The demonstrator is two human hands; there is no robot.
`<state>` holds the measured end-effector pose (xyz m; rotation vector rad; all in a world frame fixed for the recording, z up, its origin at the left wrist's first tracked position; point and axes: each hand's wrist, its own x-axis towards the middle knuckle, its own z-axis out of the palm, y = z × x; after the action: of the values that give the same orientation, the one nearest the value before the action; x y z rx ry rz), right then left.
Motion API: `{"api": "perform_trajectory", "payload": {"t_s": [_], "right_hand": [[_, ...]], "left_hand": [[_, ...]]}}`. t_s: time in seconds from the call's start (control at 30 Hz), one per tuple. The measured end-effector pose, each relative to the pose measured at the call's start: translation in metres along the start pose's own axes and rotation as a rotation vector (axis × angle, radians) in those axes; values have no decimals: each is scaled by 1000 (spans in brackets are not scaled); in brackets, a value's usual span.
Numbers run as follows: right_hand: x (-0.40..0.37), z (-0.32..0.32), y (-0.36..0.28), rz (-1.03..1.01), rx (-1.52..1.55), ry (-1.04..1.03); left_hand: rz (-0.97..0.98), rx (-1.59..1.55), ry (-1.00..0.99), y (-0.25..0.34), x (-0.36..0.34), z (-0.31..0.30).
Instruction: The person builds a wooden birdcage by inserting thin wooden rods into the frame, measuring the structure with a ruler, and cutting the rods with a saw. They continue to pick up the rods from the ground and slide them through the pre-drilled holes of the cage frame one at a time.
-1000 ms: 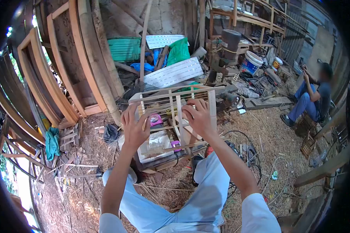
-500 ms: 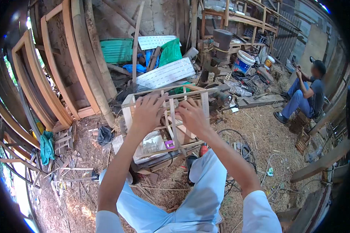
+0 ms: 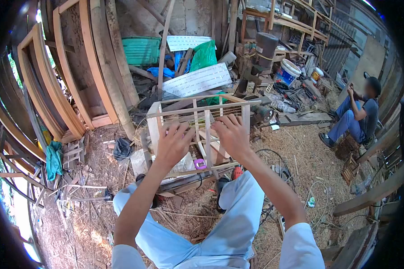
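A box-shaped wooden cage frame (image 3: 156,127) with thin rods and slats stands between my knees. My left hand (image 3: 175,142) is at its left half, fingers bent and slightly apart over the bars. Close to the middle upright slat (image 3: 207,134) is my right hand (image 3: 232,134), its fingers curled down, thumb side against the slat. Both hands look closed around something thin, but the fingertips hide it. A purple tape measure (image 3: 199,164) sits low in the frame, below the hands.
Sawdust and wood scraps cover the floor (image 3: 179,228). At right a person (image 3: 361,110) sits with hands raised. Wooden door frames (image 3: 92,67) lean at left. Behind the cage lie a white panel (image 3: 197,80), a green sheet (image 3: 204,56) and a bucket (image 3: 287,71). A cable (image 3: 292,172) crosses the ground.
Both hands have moved from the cage's top rail down to the bars below it. The view has shifted slightly, and the top rail now shows above my fingers.
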<state>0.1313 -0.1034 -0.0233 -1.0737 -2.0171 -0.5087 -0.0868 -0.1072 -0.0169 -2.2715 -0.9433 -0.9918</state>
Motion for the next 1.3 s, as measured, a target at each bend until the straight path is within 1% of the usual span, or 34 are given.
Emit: {"api": "perform_trajectory", "payload": {"t_s": [0.07,0.13,0.2,0.23,0.3,0.33,0.4,0.43,0.5,0.57,0.63,0.67,0.7,0.77,0.8,0.83,0.9,0.93,0.97,1.03,1.07,1.13,1.2,1.23,1.3], "right_hand": [[0,3,-5,26,10,9],[5,1,-9,45,-3,74],[6,1,-8,42,-2,64],[6,1,-8,39,-4,62],[3,2,-7,56,-5,21],[2,2,-6,76,-11,-16],[3,3,-5,64,-11,-2],[5,5,-5,52,-8,18],[6,7,-6,54,2,23],[8,8,-4,50,6,28],[7,7,-2,65,-14,-17],[6,6,-1,67,-16,-18],[6,5,1,37,-13,-29],[6,3,1,12,-5,-42],[7,0,0,-4,-8,-63],[8,-2,0,-23,-12,-83],[7,1,2,-35,-8,-75],[8,2,3,-41,-12,-63],[7,1,4,-42,-15,-62],[7,-4,0,-50,-74,-114],[10,-5,2,-51,-79,-104],[10,-5,0,3,-24,-83],[11,-1,2,-16,-29,-60],[11,0,3,-42,-33,-48],[10,2,2,-14,-8,-47]], "left_hand": [[-20,-8,-22,-3,-6,5],[-37,-16,-42,-1,-10,7],[-177,-84,-52,17,-12,12],[-184,-85,-53,24,-11,14],[-349,-138,-30,35,-8,17],[-352,-139,-29,38,-9,18],[-440,-273,-61,46,-14,22],[-441,-275,-64,52,-17,26],[-438,-267,-167,63,-19,28],[-466,-325,-182,60,-10,23],[-598,-362,-134,56,0,17],[-642,-403,-190,51,3,15],[-641,-404,-188,42,5,12],[-301,-26,-57,25,9,3],[-280,-35,-125,22,16,-7],[-282,-31,-127,19,26,-13],[-35,-27,-181,15,43,-23],[-61,-27,-259,17,50,-30],[-60,-28,-256,18,51,-30],[-331,-221,-318,24,50,-32],[-323,-217,-312,27,49,-38],[-514,-377,-587,38,40,-57],[-459,-170,-834,31,23,-71],[-458,-167,-832,19,12,-75],[-519,-67,-977,-2,-2,-81]]}}
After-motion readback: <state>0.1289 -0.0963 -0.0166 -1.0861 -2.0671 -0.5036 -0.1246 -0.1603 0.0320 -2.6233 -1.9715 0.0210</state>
